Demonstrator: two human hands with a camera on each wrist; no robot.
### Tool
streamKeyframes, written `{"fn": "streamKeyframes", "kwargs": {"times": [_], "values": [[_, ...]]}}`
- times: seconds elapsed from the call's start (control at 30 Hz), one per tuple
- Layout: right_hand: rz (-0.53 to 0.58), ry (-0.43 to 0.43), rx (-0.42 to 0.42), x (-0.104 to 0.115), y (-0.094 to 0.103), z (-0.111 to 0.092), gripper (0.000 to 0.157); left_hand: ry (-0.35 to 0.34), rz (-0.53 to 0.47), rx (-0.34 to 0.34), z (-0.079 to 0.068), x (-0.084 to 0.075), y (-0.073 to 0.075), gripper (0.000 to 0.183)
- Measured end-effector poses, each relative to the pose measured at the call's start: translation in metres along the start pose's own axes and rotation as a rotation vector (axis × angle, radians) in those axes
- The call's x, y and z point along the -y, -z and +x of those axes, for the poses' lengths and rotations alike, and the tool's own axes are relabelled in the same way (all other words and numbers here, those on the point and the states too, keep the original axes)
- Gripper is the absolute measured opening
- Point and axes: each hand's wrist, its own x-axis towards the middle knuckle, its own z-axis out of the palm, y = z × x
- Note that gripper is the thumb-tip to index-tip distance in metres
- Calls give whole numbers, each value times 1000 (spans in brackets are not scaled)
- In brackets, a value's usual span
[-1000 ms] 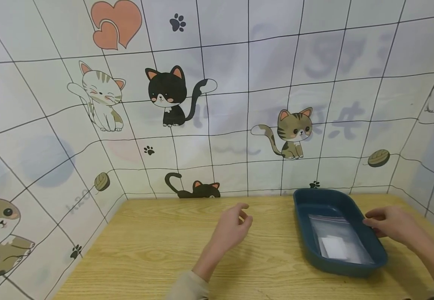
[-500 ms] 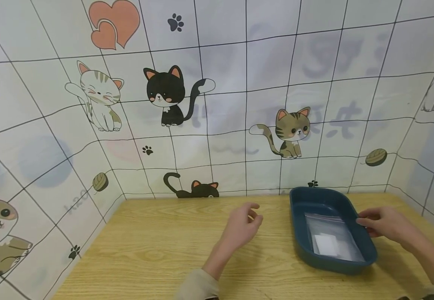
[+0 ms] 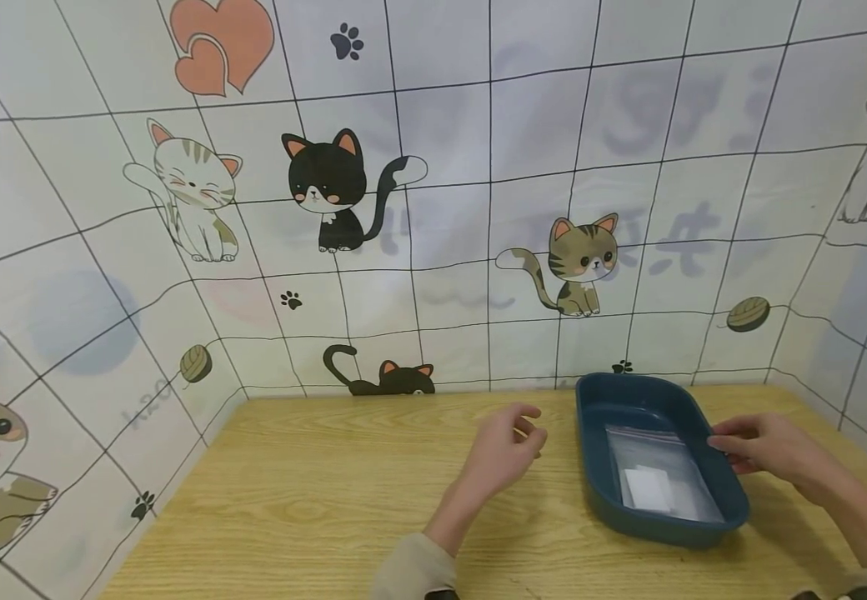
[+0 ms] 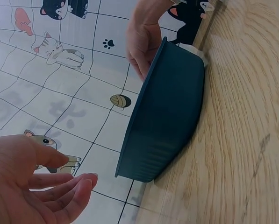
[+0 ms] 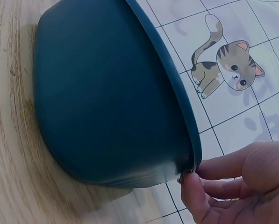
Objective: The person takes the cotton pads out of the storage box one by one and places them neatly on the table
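A dark blue-green plastic tub (image 3: 659,527) stands on the right part of the wooden table. Inside it lies a clear zip bag (image 3: 692,487) with a white square piece (image 3: 647,488) showing at its near end. At the tub's right side, my right hand (image 3: 771,450) pinches the rim between thumb and fingers, which the right wrist view shows close up at the rim (image 5: 188,116). My left hand (image 3: 504,450) hovers just left of the tub, fingers loosely bent, with nothing in it. The left wrist view shows a gap between these fingertips (image 4: 90,179) and the tub wall (image 4: 169,107).
Light wood tabletop (image 3: 313,500) extends to the left of the tub. A white sheet wall (image 3: 448,333) with black grid lines and cartoon cats rises behind the table and along both sides. The tub's far end is close to the back wall.
My left hand has moved right, closer to the tub. The tub has shifted slightly left, with my right hand staying at its rim. The head view has turned a little.
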Motion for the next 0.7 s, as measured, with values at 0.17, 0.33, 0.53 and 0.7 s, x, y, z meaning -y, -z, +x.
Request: {"fn": "streamKeyframes", "kwargs": {"times": [0.17,0.33,0.53,0.7], "values": [[33,4,15,-1,-1,-1,52,-4,-29,3,3,-2,-6,29],[34,7,15,-1,-1,-1,52,-6,-43,-12,5,-6,-13,28],[33,8,12,0,-2,-2,52,24,-64,-26,7,-11,-22,26],[32,7,5,1,-2,-3,51,39,-90,-22,8,-16,-28,26]]}}
